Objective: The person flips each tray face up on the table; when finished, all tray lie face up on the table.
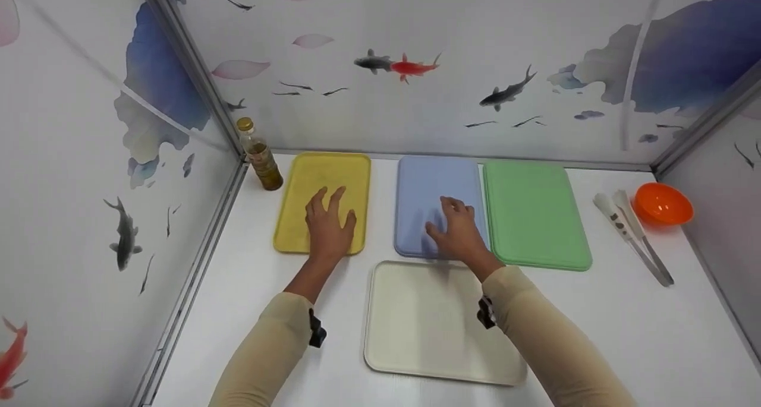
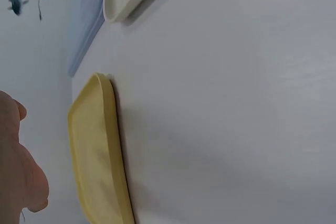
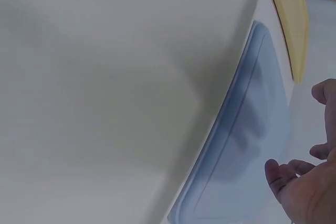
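Note:
My left hand [image 1: 329,229] hovers over the yellow tray [image 1: 297,175] with fingers spread and nothing in it; the left wrist view shows this hand [image 2: 21,166] above the tray's raised rim. Over the blue tray [image 1: 437,175] hangs my right hand [image 1: 459,232], its fingers loosely bent and holding nothing. Its shadow falls on the blue surface. In the right wrist view the right hand's fingers [image 3: 289,174] stand above the blue tray [image 3: 236,150]. A cream tray [image 1: 428,324] lies in front, partly covered by the right sleeve.
A green tray [image 1: 535,211] lies right of the blue one. Farther right are two long utensils with pale handles and metal ends [image 1: 636,234] and an orange bowl [image 1: 663,204]. A bottle with a gold cap [image 1: 261,160] stands at the back left. Printed panels [image 1: 380,116] enclose the table.

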Available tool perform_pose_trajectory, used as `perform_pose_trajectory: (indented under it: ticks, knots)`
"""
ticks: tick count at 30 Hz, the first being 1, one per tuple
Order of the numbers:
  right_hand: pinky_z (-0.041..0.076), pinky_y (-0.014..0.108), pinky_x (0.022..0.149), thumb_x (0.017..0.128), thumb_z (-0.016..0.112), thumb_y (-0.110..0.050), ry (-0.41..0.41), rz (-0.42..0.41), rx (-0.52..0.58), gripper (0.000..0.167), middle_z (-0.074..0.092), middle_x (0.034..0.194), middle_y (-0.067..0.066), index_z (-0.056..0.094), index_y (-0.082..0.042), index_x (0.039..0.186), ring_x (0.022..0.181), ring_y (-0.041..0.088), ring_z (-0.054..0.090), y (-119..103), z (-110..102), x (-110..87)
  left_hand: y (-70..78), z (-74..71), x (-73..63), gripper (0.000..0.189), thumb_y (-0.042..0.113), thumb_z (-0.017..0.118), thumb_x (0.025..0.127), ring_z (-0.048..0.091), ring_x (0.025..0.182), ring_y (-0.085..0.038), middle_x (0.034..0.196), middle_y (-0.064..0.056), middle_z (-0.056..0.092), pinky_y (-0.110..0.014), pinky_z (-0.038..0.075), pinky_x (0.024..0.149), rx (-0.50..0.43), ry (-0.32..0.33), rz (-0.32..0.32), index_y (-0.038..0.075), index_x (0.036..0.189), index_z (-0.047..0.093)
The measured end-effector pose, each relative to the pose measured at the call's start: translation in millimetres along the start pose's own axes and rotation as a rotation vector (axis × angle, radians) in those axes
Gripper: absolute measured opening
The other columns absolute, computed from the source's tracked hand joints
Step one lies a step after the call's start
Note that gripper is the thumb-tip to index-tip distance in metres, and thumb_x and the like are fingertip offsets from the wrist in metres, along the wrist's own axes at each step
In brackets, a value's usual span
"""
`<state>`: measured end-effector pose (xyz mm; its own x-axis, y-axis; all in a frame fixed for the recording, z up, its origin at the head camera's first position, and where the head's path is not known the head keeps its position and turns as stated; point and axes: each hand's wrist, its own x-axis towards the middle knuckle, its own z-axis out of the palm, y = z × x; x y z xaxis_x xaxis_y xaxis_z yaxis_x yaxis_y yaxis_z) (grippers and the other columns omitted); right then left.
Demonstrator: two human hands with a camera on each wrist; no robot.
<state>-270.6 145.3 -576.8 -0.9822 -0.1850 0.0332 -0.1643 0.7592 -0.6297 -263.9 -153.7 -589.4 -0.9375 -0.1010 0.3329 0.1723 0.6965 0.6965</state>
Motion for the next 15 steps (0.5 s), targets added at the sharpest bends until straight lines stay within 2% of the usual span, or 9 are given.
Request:
perform_pose_trajectory:
  ticks: [3,5,8,11,15]
  knots:
    - [0.041,0.067,0.121,0.108,0.069,-0.028,0.022,0.035,-0.015,0.075,0.04,0.168,0.035,0.038,0.009,0.166,0.151,0.058,0.038,10.6,-9.3,-3.7,13.0,7.2,-1.7,0.053,0.018,0.069,0.107,0.04,0.153,-0.051,0.164,-0.028,0.045,-0.072,0.036,0.121,-0.007,-0.044,0.025,0.012,0.158,0.058]
    - [0.042,0.069,0.12,0.108,0.068,-0.027,0.033,0.064,-0.027,0.075,0.041,0.166,0.037,0.039,0.01,0.165,0.149,0.061,0.039,17.2,-14.6,-6.3,21.7,11.3,-3.2,0.054,0.018,0.069,0.108,0.044,0.152,-0.049,0.162,-0.026,0.049,-0.069,0.038,0.122,-0.021,-0.096,0.033,0.012,0.16,0.056]
    - [0.042,0.071,0.118,0.107,0.067,-0.027,0.034,0.121,-0.053,0.075,0.041,0.164,0.04,0.039,0.011,0.164,0.146,0.064,0.04,27.4,-20.7,-10.4,33.9,15.9,-6.2,0.058,0.02,0.068,0.109,0.046,0.155,-0.044,0.163,-0.024,0.049,-0.063,0.042,0.125,-0.047,-0.215,0.03,0.015,0.165,0.052]
    - [0.043,0.07,0.119,0.107,0.066,-0.027,0.024,0.176,-0.07,0.076,0.041,0.163,0.042,0.037,0.013,0.165,0.145,0.065,0.042,37.6,-24.3,-14.3,43.5,19.6,-10.0,0.061,0.021,0.068,0.11,0.046,0.157,-0.045,0.167,-0.026,0.044,-0.061,0.045,0.124,-0.077,-0.333,0.03,0.015,0.167,0.048]
    - [0.044,0.07,0.118,0.106,0.066,-0.024,0.021,0.202,-0.077,0.078,0.043,0.159,0.046,0.035,0.017,0.163,0.142,0.066,0.047,47.9,-26.8,-19.2,51.0,24.3,-14.1,0.065,0.024,0.067,0.11,0.042,0.159,-0.048,0.17,-0.03,0.038,-0.063,0.04,0.127,-0.119,-0.473,0.012,0.012,0.17,0.043]
